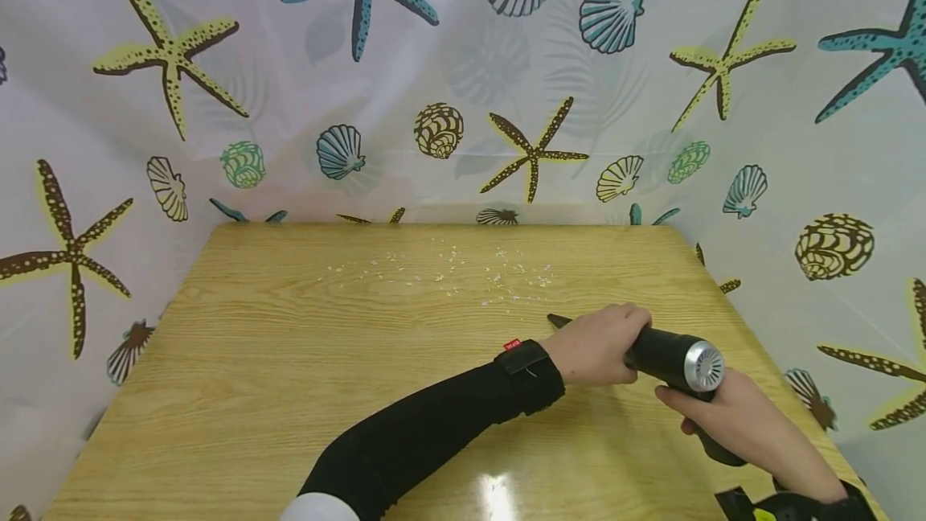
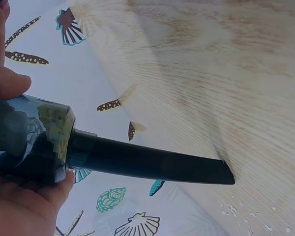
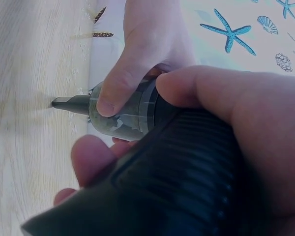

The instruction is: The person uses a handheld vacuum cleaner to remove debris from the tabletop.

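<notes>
A black handheld vacuum cleaner (image 1: 664,354) with a silver vent cap is held in both hands above the right part of the table. The left hand (image 1: 596,344) grips its front barrel, and that arm wears a black sleeve. Around the ribbed handle (image 3: 187,162) curl the fingers of the right hand (image 1: 745,416). From the clear dust cup (image 2: 49,132) a slim black nozzle (image 2: 157,160) points forward, its tip close to the tabletop; touching or just above, I cannot tell. Small pale scraps (image 1: 499,276) lie scattered beyond the nozzle tip.
The wooden table (image 1: 275,376) spreads out in front, with more pale bits (image 1: 391,260) toward its back middle. A white curtain (image 1: 405,79) printed with starfish and shells hangs along the back and both sides.
</notes>
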